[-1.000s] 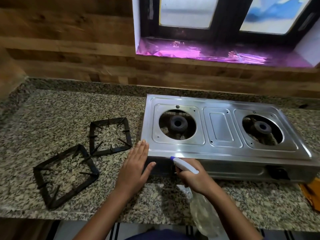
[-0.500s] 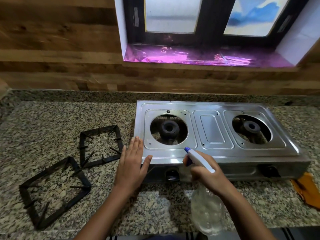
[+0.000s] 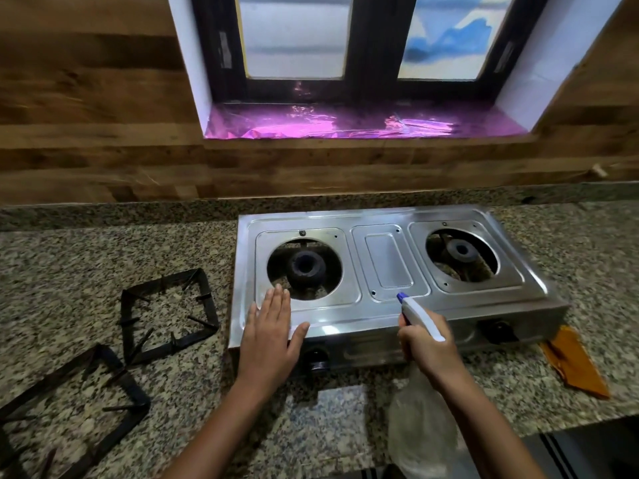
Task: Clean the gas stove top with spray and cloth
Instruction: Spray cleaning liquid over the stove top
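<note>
A two-burner stainless steel gas stove [image 3: 389, 261] sits on the granite counter, both burners bare. My left hand [image 3: 271, 331] lies flat, fingers together, on the stove's front left corner beside the left burner [image 3: 306, 266]. My right hand [image 3: 427, 344] grips a clear spray bottle [image 3: 423, 430] by its white trigger head, whose blue nozzle [image 3: 401, 297] points at the stove's middle panel. An orange cloth [image 3: 570, 363] lies on the counter to the right of the stove.
Two black square pan supports [image 3: 169, 314] [image 3: 69, 413] lie on the granite counter [image 3: 86, 271] left of the stove. A wooden wall and a window with a pink foil sill [image 3: 345, 124] stand behind. The counter's front edge is close to my body.
My right hand has lifted the spray bottle up and forward, so the nozzle now reaches over the stove top. My left hand has slid further onto the stove's corner. The view has tilted up.
</note>
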`<state>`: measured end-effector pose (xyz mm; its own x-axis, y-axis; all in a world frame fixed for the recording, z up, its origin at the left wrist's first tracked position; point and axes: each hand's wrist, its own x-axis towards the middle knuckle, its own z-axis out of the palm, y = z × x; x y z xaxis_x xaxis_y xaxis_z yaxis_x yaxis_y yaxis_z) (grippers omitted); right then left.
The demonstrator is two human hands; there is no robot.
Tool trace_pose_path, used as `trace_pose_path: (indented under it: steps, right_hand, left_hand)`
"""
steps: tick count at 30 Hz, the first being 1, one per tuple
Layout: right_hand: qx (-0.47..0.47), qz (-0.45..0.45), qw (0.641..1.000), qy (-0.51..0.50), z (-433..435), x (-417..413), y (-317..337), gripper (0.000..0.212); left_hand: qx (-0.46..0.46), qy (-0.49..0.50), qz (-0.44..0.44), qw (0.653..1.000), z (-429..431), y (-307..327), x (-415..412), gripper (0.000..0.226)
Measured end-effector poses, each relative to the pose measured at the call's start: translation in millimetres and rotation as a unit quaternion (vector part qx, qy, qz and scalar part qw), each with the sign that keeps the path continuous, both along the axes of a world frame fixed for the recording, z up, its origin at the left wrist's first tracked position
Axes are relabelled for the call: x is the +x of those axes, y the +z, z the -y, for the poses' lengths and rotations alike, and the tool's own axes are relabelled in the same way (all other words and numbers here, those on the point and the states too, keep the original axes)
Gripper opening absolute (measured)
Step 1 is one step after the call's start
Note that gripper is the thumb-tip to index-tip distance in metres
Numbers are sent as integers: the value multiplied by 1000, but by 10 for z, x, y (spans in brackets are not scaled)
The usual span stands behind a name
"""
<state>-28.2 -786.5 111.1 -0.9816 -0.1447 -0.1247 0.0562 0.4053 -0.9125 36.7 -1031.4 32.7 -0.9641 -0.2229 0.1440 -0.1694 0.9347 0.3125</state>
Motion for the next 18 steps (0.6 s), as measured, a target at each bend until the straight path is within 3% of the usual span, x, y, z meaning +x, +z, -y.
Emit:
trace_pose_path:
  steps: [6,12,16,18]
  right_hand:
    - [-1,69,994,84,-318,40,138,29]
    - [32,83,986,140,-459,130,76,8]
    - [5,98,992,78,-623,72,53,28]
    - [-10,78,997,3,-708,25,-5,24]
  left_hand:
    - [7,-47,-9,999,-312,29,-226,75]
    - [28,-64,-17,997,-532,53,-413,73]
    - [35,-76,-10,996,-646,62,-490,74]
    - [43,-82,-7,996,-720,76,-543,75]
